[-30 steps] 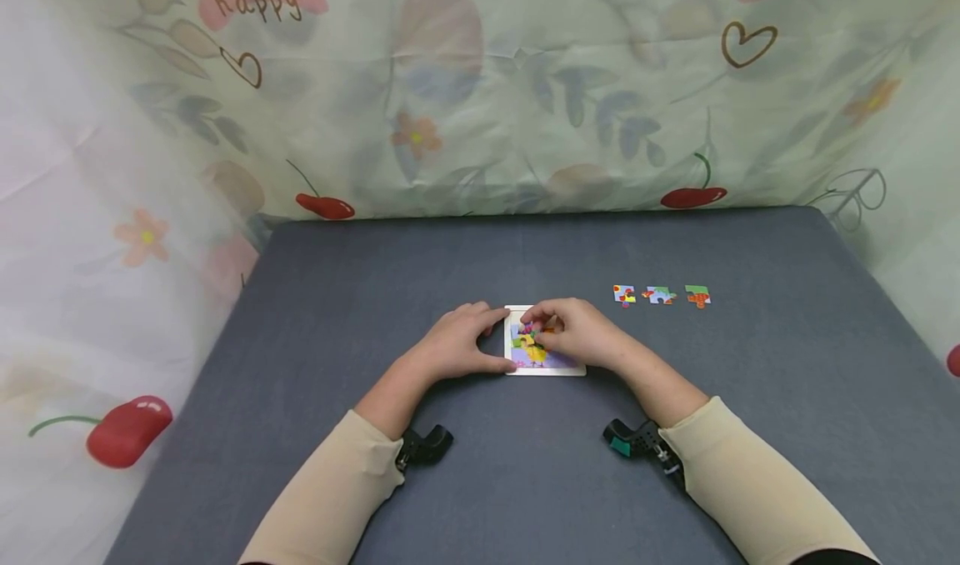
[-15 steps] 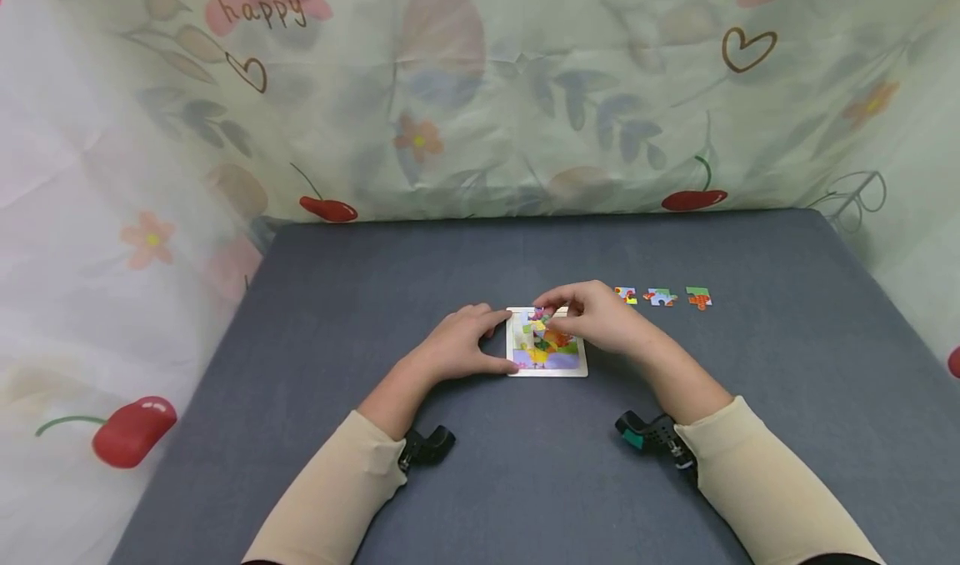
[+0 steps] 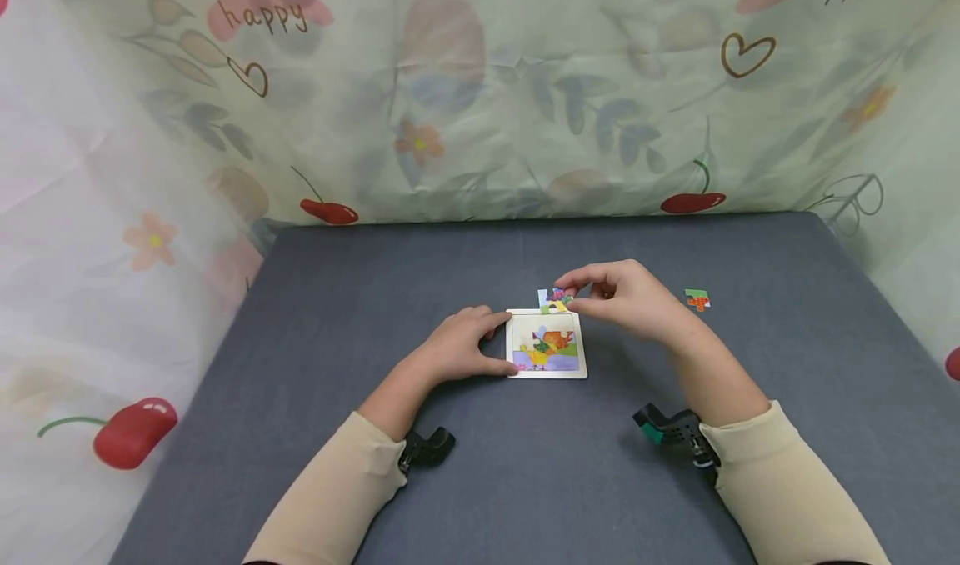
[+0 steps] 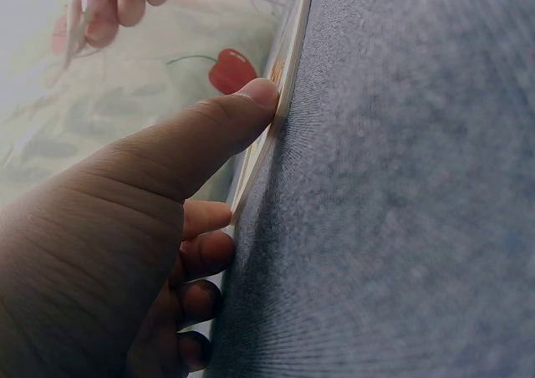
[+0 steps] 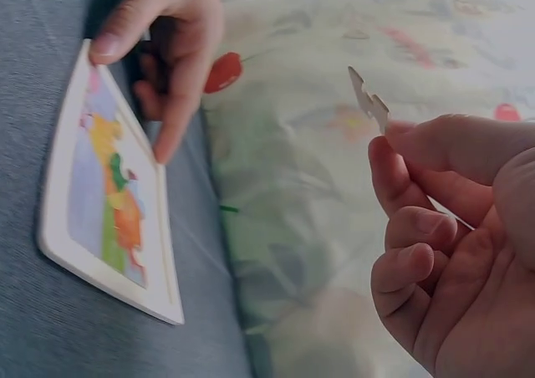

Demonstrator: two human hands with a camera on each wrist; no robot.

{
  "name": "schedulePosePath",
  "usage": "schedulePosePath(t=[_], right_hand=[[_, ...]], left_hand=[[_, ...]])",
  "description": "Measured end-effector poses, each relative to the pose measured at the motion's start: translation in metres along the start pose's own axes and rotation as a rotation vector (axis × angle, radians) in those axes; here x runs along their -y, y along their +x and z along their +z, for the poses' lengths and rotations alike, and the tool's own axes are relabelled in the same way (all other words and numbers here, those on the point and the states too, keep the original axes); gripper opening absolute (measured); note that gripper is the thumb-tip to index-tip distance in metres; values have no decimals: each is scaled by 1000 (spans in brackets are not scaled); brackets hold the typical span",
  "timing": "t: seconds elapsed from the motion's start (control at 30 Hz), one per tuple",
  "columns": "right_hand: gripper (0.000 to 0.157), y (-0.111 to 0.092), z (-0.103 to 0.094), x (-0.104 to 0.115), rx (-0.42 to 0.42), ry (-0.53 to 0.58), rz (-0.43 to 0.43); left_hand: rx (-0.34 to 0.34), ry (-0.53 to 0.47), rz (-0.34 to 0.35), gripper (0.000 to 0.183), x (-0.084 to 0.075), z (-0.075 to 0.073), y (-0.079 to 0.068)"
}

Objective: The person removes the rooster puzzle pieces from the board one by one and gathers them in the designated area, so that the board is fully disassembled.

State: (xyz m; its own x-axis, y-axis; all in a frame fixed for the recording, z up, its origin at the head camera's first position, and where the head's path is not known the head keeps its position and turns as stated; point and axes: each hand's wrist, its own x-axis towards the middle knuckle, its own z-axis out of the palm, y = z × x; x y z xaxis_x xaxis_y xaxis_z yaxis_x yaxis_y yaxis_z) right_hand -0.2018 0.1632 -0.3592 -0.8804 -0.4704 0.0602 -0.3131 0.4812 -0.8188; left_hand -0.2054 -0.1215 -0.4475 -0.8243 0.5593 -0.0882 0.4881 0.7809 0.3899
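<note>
A small white-framed puzzle tray (image 3: 546, 374) lies on the table, partly filled with a yellow, orange and purple picture. My left hand (image 3: 459, 346) holds its left side, thumb on the near corner and index finger on the far corner. In the left wrist view the thumb (image 4: 226, 119) presses the tray's edge. My right hand (image 3: 628, 298) pinches a colourful jigsaw piece (image 3: 543, 300) between thumb and fingers, raised beyond the tray's far edge. The right wrist view shows that piece (image 5: 368, 99) nearly edge-on. Pale bare board shows in the tray's upper part.
A green and orange jigsaw piece (image 3: 697, 300) lies on the grey tabletop (image 3: 420, 273) at the right. The right hand covers the spot where two other pieces lay. Printed cloth (image 3: 517, 132) hangs behind the table and at both sides.
My right hand has lifted the jigsaw piece out of the tray and carried it away and to the right. Two loose pieces are now hidden behind that hand. My left hand has stayed put.
</note>
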Motion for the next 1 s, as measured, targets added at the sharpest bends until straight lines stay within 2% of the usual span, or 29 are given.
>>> schedulePosePath(t=[0.57,1.0], right_hand=[[27,-17,-39,-2,-13,67,-2],[29,-24,-65,-28,-26,31,136]], left_hand=[[-23,17,4,88,-2,2,-1],[-17,9,3,88,-1,3,-1]])
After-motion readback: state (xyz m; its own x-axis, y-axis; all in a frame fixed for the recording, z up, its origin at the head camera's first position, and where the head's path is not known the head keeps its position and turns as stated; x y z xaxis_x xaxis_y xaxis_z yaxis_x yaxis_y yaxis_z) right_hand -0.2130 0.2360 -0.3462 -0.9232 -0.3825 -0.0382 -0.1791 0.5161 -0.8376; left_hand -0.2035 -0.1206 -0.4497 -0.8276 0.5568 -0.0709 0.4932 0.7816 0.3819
